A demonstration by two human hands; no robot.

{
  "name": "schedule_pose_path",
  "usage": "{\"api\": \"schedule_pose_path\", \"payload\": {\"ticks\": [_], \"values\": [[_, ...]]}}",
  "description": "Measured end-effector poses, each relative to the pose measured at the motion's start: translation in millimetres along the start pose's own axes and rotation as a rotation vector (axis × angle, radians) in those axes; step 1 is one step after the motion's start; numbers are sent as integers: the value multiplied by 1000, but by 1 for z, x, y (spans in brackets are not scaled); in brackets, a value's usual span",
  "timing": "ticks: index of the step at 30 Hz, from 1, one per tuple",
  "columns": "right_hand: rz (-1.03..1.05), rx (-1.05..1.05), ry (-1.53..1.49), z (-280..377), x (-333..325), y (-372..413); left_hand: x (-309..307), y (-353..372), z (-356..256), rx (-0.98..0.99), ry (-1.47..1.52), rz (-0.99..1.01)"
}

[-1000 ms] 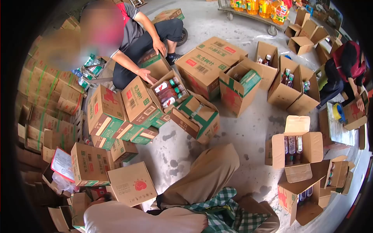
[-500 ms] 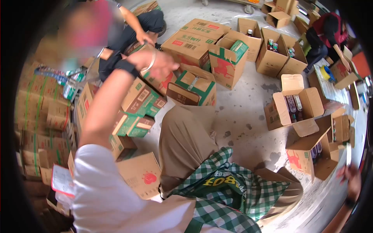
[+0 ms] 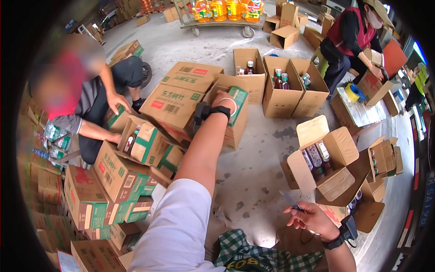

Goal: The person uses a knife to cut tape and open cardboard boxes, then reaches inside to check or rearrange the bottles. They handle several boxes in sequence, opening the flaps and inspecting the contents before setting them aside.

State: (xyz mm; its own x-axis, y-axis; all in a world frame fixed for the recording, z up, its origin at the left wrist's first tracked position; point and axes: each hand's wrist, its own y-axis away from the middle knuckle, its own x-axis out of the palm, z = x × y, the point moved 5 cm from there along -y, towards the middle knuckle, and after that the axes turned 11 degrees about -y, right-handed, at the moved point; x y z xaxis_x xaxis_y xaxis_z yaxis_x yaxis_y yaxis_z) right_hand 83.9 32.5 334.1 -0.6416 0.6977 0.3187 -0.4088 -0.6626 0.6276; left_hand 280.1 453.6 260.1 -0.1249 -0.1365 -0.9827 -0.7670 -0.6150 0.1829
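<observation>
Cardboard carton [image 3: 235,124], flaps open, stands on floor [image 3: 263,158] beside sealed box [image 3: 174,102]. Left hand [image 3: 225,99] lies on its top edge next to green pack [image 3: 240,96]; fingers hidden, cannot tell if gripping. Right hand [image 3: 310,220] clenched on knife [image 3: 288,199]. Judgement: stiff walls, prob. heavy if loaded; take hold low at corners, not flaps.

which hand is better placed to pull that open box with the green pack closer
Left. The left hand rests on the open box at the green pack, arm stretched out to it. The right hand is back near the body and grips a blade-like tool.
</observation>
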Motion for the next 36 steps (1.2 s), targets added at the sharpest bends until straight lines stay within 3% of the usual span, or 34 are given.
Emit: {"api": "schedule_pose_path", "payload": {"ticks": [1,2,5,6,7,9,11,13,15,16,20,22,23,25,26,27,29,31,32,36], "values": [[-22,48,115,-3,-16,-10,4,-9,-2,136,-63,180],[-39,99,229,-9,-31,-19,3,-15,-6,123,5,247],[-19,-32,399,-47,-79,-51,-5,28,-45,295,-299,63],[3,-197,638,-45,-79,-54,-8,46,-49,419,-352,25],[-1,-187,619,-57,-85,-59,5,51,-45,492,-318,-3],[-42,-178,23,-87,-92,-67,3,95,-36,543,-409,54],[-347,-227,-163,-71,-83,-55,8,140,-26,667,-417,22],[-437,-249,-187,-62,-75,-41,17,176,-17,806,-406,-4],[-433,-257,-59,-61,-63,-22,24,220,-19,1093,-449,-43],[-418,-347,-30,-72,-58,-17,28,237,-20,1159,-550,-79],[-379,-540,420,-109,-25,6,36,312,-21,1441,-481,-152],[-388,-509,502,-129,-12,7,40,332,-23,1297,-630,76],[-391,-550,551,-137,-8,1,49,339,-20,1297,-625,84],[-441,-612,612,-137,-3,-9,60,355,-24,1278,-200,290],[-495,-682,671,-132,-3,-10,75,349,-44,1196,-101,906],[-493,-690,686,-128,-5,-12,50,350,-46,1168,217,1180],[-554,-612,836,-123,-8,-20,121,324,-45,1044,85,534],[-545,-580,868,-128,-14,-29,106,354,-45,937,-319,342],[-545,-565,872,-132,-16,-33,114,353,-45,946,-298,188],[-532,-501,878,-136,-16,-39,127,345,-42,945,-203,126]]}}
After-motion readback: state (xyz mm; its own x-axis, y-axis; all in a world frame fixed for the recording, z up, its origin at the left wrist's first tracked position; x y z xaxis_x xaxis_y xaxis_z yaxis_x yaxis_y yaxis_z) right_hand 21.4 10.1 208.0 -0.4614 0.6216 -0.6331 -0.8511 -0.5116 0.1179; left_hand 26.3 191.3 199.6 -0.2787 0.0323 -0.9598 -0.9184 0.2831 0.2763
